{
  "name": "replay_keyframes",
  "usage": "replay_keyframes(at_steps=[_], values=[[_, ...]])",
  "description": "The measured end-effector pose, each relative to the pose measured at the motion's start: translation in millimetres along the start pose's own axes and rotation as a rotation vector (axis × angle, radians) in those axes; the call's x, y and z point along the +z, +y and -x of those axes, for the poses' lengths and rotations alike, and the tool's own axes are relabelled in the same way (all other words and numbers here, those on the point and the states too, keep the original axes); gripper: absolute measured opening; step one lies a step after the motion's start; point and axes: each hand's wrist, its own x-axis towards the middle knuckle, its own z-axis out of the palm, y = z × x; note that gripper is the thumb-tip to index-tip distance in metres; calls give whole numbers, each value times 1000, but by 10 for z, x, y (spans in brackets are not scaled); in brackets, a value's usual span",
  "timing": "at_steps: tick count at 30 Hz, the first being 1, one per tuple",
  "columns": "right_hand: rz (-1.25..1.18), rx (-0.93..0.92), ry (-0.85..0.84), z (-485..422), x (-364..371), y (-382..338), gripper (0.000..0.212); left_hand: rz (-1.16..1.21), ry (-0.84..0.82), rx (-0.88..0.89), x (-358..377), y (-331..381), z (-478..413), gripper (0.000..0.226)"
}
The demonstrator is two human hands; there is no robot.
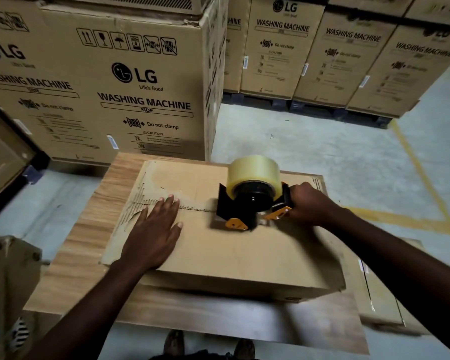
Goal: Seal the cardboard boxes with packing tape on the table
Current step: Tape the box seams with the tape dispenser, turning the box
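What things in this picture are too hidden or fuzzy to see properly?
Head view:
- Handle of the tape dispenser: wrapped inside the right hand.
- Seam of the cardboard box beneath the dispenser: covered, so taped or not is unclear.
- Caution print on the washing machine box: too small, blurred.
- Shoes: cut off by the bottom edge.

Stacked washing-machine cartons (pixel 130 81) flank a grey floor (pixel 309 152) with yellow lines (pixel 424 183).

- left hand (pixel 155 229) flat, palm down, fingers straight; arm reaching forward
- right hand (pixel 309 203) curled round the tape dispenser (pixel 247 203) handle; arm stretched in from the right
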Motion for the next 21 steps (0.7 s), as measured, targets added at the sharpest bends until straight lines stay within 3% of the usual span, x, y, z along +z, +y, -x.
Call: replay_keyframes(at_steps=[2,6,11,16,21], values=[[-22,-19,4,90,16,151,69,-7,1,-25,17,73,-17,78],[-75,4,21,106,46,194,53,1,-7,-89,87,472,-62,87],[-100,40,16,85,89,237,73,4,-76,156,236,1146,-139,80],[-69,-6,37,130,68,205,65,7,-49,183,252,1130,-144,71],[-54,22,25,317,-64,424,37,37,-48,140,289,1106,-152,75]])
